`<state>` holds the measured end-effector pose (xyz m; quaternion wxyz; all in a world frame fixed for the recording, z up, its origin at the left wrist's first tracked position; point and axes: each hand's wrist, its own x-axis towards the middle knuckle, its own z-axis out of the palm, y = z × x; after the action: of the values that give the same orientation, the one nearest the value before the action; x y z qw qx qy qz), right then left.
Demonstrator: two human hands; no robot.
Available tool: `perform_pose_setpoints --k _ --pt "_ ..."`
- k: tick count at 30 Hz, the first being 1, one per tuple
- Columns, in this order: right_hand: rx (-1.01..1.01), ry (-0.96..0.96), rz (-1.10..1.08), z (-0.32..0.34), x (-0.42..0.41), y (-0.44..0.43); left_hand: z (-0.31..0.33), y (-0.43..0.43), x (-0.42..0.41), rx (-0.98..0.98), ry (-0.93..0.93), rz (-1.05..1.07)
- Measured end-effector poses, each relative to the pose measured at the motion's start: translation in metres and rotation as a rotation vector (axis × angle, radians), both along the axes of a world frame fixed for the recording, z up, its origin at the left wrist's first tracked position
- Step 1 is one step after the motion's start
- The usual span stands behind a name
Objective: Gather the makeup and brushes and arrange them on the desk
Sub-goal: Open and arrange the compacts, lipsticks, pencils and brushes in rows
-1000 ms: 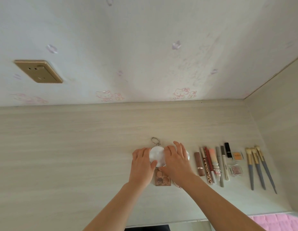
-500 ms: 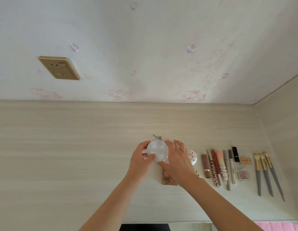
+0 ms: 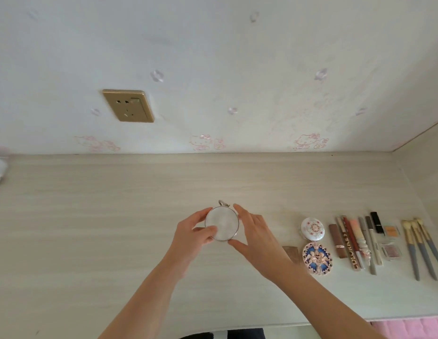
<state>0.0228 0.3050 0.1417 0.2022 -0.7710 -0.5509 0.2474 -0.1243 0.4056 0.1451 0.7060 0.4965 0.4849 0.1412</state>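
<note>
Thumb and fingers of your left hand [image 3: 191, 237] curl round the left rim of the round silver compact [image 3: 225, 221] at frame centre; your right hand [image 3: 257, 238] pinches its right rim. On the desk [image 3: 90, 228] at right lie brushes [image 3: 421, 248].

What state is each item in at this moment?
round silver case, held between both hands
left hand, grips its left rim
right hand, holds its right rim
white compact, closed, flat on the desk
blue compact, closed, flat on the desk
three brushes, lying side by side
wall socket, nothing plugged in
</note>
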Motion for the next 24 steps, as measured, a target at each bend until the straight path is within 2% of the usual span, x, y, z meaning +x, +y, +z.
perform_pose_setpoints --k 8,12,24 --pt "0.031 0.053 -0.042 -0.004 -0.056 0.019 -0.005 0.033 -0.057 0.025 0.004 -0.095" --pt "0.046 0.071 -0.048 -0.007 -0.070 0.024 -0.008 0.035 -0.073 0.141 0.025 -0.204" --pt "0.169 -0.007 0.002 -0.052 -0.061 0.031 -0.067 0.043 -0.074 0.375 -0.014 -0.227"
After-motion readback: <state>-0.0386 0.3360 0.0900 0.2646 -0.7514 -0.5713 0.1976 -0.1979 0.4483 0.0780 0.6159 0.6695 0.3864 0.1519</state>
